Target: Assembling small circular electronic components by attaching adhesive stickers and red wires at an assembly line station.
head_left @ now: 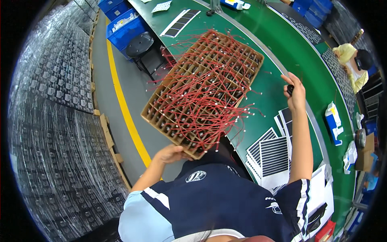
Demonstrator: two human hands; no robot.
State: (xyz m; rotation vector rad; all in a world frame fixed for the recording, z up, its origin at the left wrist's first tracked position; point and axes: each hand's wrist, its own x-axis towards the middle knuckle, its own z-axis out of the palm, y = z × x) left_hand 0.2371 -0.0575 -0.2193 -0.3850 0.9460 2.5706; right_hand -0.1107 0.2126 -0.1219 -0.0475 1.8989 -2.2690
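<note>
A cardboard tray [167, 137] divided into many small cells lies tilted across the left edge of the green worktable, its near corner reaching out toward my body. Small dark parts sit in its cells, and thin red wires [201, 94] with white end connectors trail in a tangle over the top and right side. My left hand [172, 154] is closed on the tray's near corner, thumb on the rim. Out to the right, above the table, my right hand [297, 93] holds a small round black part [290, 89] between its fingers.
Striped printed sheets [274, 157] lie on the table right of the tray. A green conveyor [278, 48] runs beyond, with a blue-and-white box [333, 123]. At left stand a black stool [140, 44], blue bins [125, 30] and film-wrapped stacks [60, 121]. Another person [354, 66] works at far right.
</note>
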